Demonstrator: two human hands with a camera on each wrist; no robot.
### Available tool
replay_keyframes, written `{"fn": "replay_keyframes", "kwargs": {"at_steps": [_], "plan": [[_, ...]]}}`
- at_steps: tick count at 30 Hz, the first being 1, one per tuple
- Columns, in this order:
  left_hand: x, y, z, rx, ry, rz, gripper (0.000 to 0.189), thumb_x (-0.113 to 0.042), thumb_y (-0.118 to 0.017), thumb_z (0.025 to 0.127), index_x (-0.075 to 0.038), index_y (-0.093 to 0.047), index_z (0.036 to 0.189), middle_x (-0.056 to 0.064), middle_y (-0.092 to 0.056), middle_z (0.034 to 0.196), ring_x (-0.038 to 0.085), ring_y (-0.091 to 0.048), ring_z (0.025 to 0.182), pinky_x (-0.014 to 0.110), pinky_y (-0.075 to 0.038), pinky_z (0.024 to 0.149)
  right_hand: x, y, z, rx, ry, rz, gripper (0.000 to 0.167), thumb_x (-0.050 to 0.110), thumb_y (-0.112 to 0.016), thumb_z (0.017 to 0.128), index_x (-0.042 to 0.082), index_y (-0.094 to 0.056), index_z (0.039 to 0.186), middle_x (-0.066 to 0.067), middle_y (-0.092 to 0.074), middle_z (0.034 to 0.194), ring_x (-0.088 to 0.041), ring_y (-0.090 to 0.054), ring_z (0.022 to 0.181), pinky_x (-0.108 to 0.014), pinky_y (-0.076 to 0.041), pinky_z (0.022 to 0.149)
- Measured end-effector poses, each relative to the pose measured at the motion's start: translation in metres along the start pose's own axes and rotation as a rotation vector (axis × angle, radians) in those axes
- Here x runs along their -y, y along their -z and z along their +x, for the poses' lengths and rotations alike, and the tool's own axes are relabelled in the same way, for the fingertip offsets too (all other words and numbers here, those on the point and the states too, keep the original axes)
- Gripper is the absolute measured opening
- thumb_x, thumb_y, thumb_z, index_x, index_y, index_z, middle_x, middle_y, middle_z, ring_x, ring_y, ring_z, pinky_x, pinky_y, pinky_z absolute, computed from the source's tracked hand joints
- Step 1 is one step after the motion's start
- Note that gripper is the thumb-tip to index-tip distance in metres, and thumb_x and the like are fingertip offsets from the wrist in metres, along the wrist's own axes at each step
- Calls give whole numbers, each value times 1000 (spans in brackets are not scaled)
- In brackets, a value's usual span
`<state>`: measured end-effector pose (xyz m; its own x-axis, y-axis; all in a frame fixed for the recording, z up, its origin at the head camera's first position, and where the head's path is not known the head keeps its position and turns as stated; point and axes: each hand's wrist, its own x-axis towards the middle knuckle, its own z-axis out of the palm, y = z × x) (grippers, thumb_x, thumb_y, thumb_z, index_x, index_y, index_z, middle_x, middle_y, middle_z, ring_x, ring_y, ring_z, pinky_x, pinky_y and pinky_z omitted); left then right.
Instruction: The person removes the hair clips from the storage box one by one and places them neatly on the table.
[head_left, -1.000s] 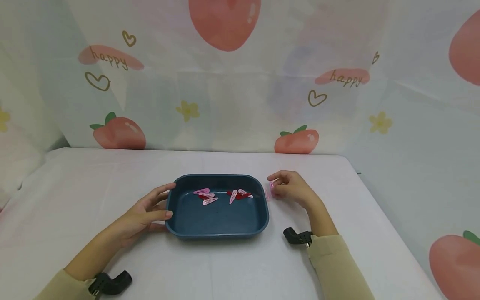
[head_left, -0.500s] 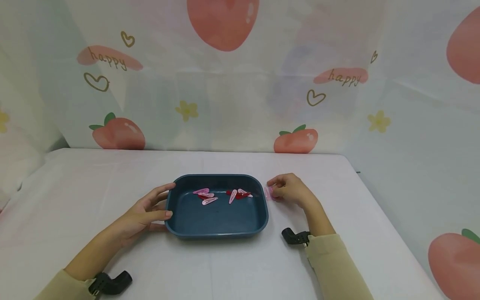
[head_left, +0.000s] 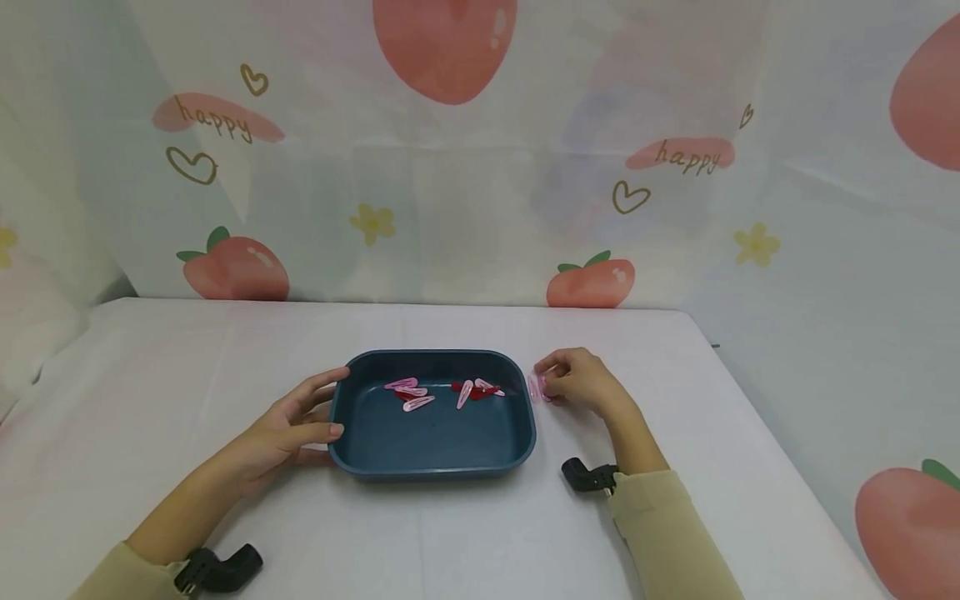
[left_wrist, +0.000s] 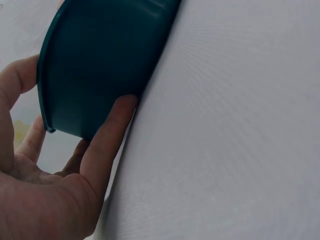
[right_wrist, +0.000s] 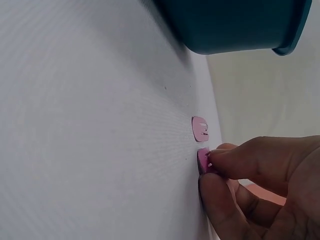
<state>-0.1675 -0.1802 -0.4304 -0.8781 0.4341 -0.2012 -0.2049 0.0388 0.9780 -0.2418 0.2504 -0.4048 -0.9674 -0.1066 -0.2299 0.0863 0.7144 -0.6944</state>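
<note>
A dark blue-green rectangular tray (head_left: 435, 446) stands on the white-covered table. Against its left end rests my left hand (head_left: 288, 423), fingers spread and fairly straight; in the left wrist view, fingertips touch the tray's side wall (left_wrist: 95, 65). Just beyond the right end, my right hand (head_left: 588, 383) pinches a bright pink hair clip (right_wrist: 203, 161) between thumb and finger, low at the tabletop. Beside it lies a pale pink hair clip (right_wrist: 199, 129). Inside the tray are two loose groups of pink and red hair clips, among them a pale pink one (head_left: 465, 394).
The white tablecloth (head_left: 420, 533) spreads around the tray. Behind it hangs a backdrop (head_left: 465, 175) printed with peaches, hearts and flowers. Each wrist wears a black camera mount (head_left: 588, 476).
My right hand has lowered slightly, bringing the bright pink hair clip down to the table beside the pale one. The left hand and the tray have stayed in place.
</note>
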Motion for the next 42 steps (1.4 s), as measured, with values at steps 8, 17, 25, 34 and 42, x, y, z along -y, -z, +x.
{"fn": "replay_keyframes", "kwargs": {"at_steps": [8, 17, 25, 34, 42], "plan": [[0, 0, -2, 6, -18, -4, 74, -10, -65, 95, -26, -28, 157, 13, -15, 163, 47, -23, 147, 51, -54, 94, 1, 1, -3, 0, -3, -8, 27, 2, -65, 89, 4, -69, 116, -11, -64, 88, -20, -62, 71, -27, -56, 67], [1, 0, -3, -1, -13, -2, 74, -10, -66, 94, -27, -29, 157, 15, -16, 163, 48, -23, 147, 51, -54, 93, 9, 7, -9, -2, 49, 41, 31, 4, -64, 89, 4, -68, 120, -13, -63, 91, -24, -65, 75, -32, -58, 72], [1, -1, -5, 8, -10, -4, 74, -11, -66, 95, -28, -28, 157, 15, -14, 164, 48, -23, 147, 51, -54, 94, 21, 9, -15, 41, 146, 161, 34, 7, -65, 93, 2, -64, 126, -15, -63, 98, -33, -67, 79, -37, -60, 78], [1, 0, -2, 4, -18, 5, 73, -11, -65, 95, -28, -29, 156, 15, -16, 163, 48, -25, 146, 52, -54, 93, 40, 17, -24, 78, 234, 309, 32, 8, -65, 93, 4, -63, 125, -20, -61, 105, -36, -65, 90, -36, -60, 79], [-1, 0, -2, 18, -37, 6, 74, -10, -65, 95, -25, -28, 157, 17, -15, 163, 49, -24, 146, 52, -55, 93, 67, 20, -27, 136, 334, 409, 35, 6, -67, 93, 0, -61, 127, -19, -60, 107, -27, -64, 90, -37, -61, 79]]}}
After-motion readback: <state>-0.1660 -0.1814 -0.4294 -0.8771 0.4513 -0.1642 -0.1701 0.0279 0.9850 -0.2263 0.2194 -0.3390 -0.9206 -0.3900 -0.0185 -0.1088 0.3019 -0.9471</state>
